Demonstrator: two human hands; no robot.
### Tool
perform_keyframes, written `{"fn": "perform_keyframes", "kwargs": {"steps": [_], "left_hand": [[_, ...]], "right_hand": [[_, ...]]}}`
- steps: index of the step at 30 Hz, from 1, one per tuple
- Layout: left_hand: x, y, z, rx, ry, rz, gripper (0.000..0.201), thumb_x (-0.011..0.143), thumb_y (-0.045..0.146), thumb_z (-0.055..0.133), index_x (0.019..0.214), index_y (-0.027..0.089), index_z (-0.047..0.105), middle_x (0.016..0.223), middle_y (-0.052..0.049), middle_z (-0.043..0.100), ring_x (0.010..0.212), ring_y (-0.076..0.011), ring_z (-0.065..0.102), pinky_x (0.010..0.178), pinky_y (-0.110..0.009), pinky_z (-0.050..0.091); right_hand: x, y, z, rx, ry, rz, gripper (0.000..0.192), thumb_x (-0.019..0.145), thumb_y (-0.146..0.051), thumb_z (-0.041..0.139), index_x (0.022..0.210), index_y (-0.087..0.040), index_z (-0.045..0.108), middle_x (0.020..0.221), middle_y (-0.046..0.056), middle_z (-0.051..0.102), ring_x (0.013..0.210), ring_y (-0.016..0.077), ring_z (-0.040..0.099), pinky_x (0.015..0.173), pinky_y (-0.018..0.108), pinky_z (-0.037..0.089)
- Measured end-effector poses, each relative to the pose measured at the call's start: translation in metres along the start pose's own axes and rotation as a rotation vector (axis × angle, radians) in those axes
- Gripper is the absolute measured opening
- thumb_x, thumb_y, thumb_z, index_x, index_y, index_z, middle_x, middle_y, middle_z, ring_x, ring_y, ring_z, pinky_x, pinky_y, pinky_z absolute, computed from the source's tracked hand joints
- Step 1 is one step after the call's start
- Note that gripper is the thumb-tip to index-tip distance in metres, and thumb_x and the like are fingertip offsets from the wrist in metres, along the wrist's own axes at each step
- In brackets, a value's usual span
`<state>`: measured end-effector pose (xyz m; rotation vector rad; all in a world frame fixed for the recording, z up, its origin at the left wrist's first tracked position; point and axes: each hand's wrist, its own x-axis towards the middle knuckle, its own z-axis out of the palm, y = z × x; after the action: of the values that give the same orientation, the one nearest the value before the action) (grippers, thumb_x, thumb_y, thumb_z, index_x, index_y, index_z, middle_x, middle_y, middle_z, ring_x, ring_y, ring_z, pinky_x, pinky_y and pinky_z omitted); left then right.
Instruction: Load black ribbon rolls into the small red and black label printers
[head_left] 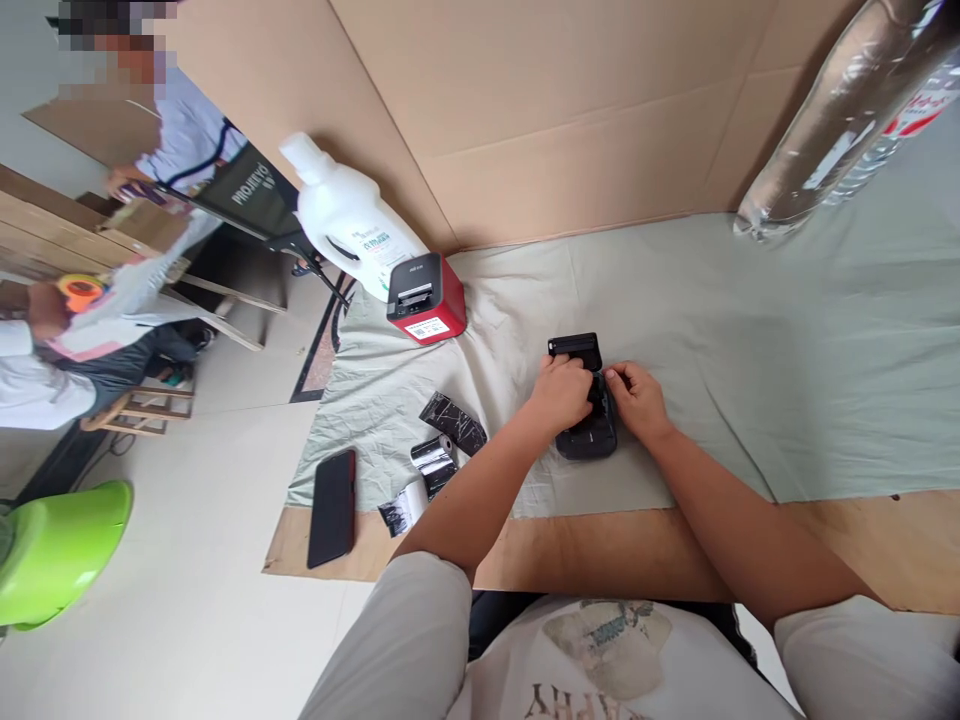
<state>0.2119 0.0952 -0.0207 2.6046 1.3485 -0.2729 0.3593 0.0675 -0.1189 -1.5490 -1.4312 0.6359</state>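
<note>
A small black lidded device (586,444), similar to a portable label printer, lies on the cloth with its lid (576,346) raised. My left hand (562,393) is over its inside, fingers curled between the lid and the body. Those fingertips are partly hidden, so I cannot see whether they pinch a small part. At the device's right edge, my right hand (637,402) grips with thumb and bent fingers. To the left lie a flat black strip (454,422), a shiny black roll (433,453) and a white roll with a black end (405,507).
A red and black printer box (427,300) stands before a white jug (352,215). A dark phone (332,508) lies at the table's left corner. Cardboard (570,110) walls the back; a large plastic bottle (832,130) stands right. Other people sit at far left, near a green tub (67,550).
</note>
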Motion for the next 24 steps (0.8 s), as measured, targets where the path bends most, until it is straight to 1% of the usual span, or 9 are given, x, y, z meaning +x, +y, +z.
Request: {"fn": "perform_keyframes", "kwargs": {"steps": [3,6,9,12,15,17,19,22,24], "left_hand": [[0.003,-0.007,0.0,-0.057,0.006,0.009,0.025,0.075,0.028,0.071,0.097,0.017,0.075,0.102,-0.01,0.07,0.108,-0.0308,0.06,0.094,-0.045,0.039],[0.003,-0.014,0.0,-0.144,0.042,0.022,0.03,0.072,0.031,0.073,0.098,0.018,0.075,0.1,-0.008,0.071,0.102,-0.0291,0.063,0.095,-0.045,0.04],[0.002,-0.019,0.001,-0.233,0.074,0.041,0.029,0.07,0.032,0.074,0.096,0.019,0.075,0.097,-0.006,0.071,0.097,-0.0265,0.064,0.096,-0.044,0.042],[-0.003,-0.022,0.002,-0.303,0.118,0.037,0.027,0.069,0.03,0.074,0.094,0.019,0.073,0.096,-0.005,0.069,0.095,-0.0252,0.065,0.097,-0.043,0.045],[-0.012,-0.023,0.006,-0.402,0.183,0.033,0.026,0.07,0.025,0.073,0.094,0.018,0.071,0.098,-0.006,0.067,0.095,-0.0231,0.065,0.091,-0.037,0.05],[-0.019,-0.022,0.011,-0.476,0.237,0.033,0.025,0.07,0.022,0.072,0.095,0.018,0.068,0.101,-0.006,0.064,0.092,-0.0208,0.064,0.085,-0.034,0.053],[-0.024,-0.019,0.017,-0.537,0.315,0.035,0.025,0.071,0.02,0.071,0.096,0.018,0.066,0.102,-0.005,0.062,0.09,-0.019,0.064,0.083,-0.032,0.054],[-0.031,-0.015,0.024,-0.617,0.494,0.048,0.026,0.073,0.017,0.069,0.097,0.019,0.063,0.103,-0.006,0.06,0.092,-0.0183,0.063,0.085,-0.032,0.055],[-0.039,-0.019,0.023,-0.688,0.587,0.071,0.026,0.072,0.015,0.069,0.097,0.019,0.062,0.101,-0.006,0.06,0.093,-0.0179,0.062,0.086,-0.032,0.054]], "right_hand": [[0.0,-0.001,0.0,0.0,-0.008,0.006,0.036,0.089,-0.052,0.044,0.08,-0.022,0.062,0.084,0.009,0.069,0.084,0.0241,0.062,0.078,0.04,0.049],[0.0,-0.002,-0.001,0.0,-0.015,0.012,0.035,0.089,-0.051,0.045,0.08,-0.022,0.063,0.084,0.009,0.069,0.082,0.0233,0.061,0.077,0.039,0.048],[0.0,-0.003,-0.002,0.001,-0.012,0.013,0.035,0.089,-0.051,0.045,0.08,-0.023,0.063,0.083,0.008,0.069,0.082,0.0228,0.061,0.076,0.038,0.048],[-0.001,-0.002,-0.002,0.0,-0.009,0.013,0.037,0.089,-0.052,0.045,0.081,-0.022,0.064,0.081,0.008,0.068,0.08,0.0226,0.061,0.076,0.039,0.049],[-0.001,-0.001,-0.002,-0.013,-0.004,0.012,0.038,0.088,-0.053,0.044,0.081,-0.022,0.064,0.079,0.008,0.068,0.077,0.0226,0.06,0.074,0.039,0.048],[-0.001,-0.001,-0.002,-0.023,0.002,0.008,0.038,0.088,-0.054,0.045,0.081,-0.022,0.064,0.079,0.008,0.068,0.076,0.0227,0.06,0.074,0.039,0.048],[0.0,0.0,-0.002,-0.03,0.006,0.002,0.038,0.088,-0.055,0.045,0.082,-0.022,0.064,0.079,0.007,0.069,0.077,0.023,0.061,0.075,0.039,0.048],[0.0,-0.001,-0.004,-0.041,-0.007,0.003,0.039,0.087,-0.056,0.046,0.084,-0.022,0.065,0.082,0.007,0.07,0.078,0.0234,0.062,0.075,0.039,0.049],[0.0,-0.001,-0.005,-0.056,-0.021,0.012,0.039,0.087,-0.056,0.046,0.085,-0.022,0.066,0.082,0.007,0.07,0.078,0.0233,0.062,0.074,0.039,0.049]]}}
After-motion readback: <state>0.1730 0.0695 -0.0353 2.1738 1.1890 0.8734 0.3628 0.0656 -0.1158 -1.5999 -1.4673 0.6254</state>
